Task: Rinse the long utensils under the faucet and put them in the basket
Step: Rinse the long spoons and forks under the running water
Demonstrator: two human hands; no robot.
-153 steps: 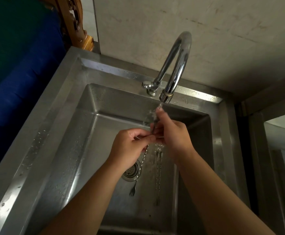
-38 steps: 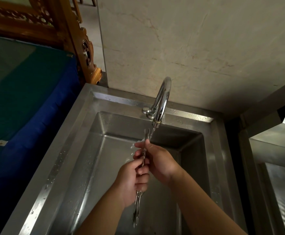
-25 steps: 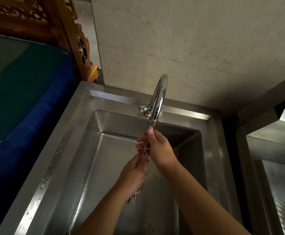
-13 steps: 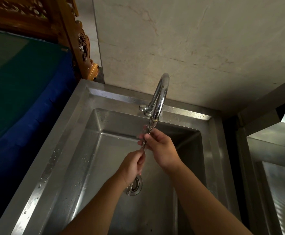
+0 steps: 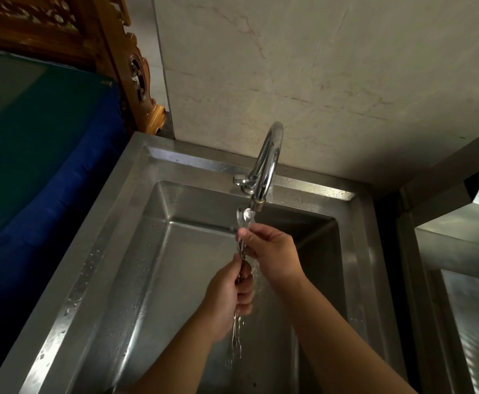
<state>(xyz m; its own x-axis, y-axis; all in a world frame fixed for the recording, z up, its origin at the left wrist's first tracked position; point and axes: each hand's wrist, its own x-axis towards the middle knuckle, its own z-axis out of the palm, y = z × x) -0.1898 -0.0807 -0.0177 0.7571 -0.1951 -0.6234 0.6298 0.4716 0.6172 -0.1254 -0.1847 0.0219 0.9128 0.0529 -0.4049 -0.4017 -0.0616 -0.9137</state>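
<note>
Under the faucet (image 5: 266, 160), I am gripping the long utensils (image 5: 244, 220) upright, right hand (image 5: 272, 251) pinching near their tops at the spout, left hand (image 5: 229, 297) fisted lower down; water is running over them into the sink (image 5: 147, 280).

Steel sink (image 5: 153, 280), curved chrome faucet (image 5: 266, 163) at the back rim, water running. Long utensils (image 5: 244, 220) held upright as a bunch, tops right under the spout. Right hand (image 5: 272, 253) grips them high, left hand (image 5: 231, 294) wrapped round them lower; ends stick out below the fist, dripping. Blue cloth (image 5: 47, 172) and carved wood (image 5: 135, 75) to the left, beige wall (image 5: 318, 66) behind
</note>
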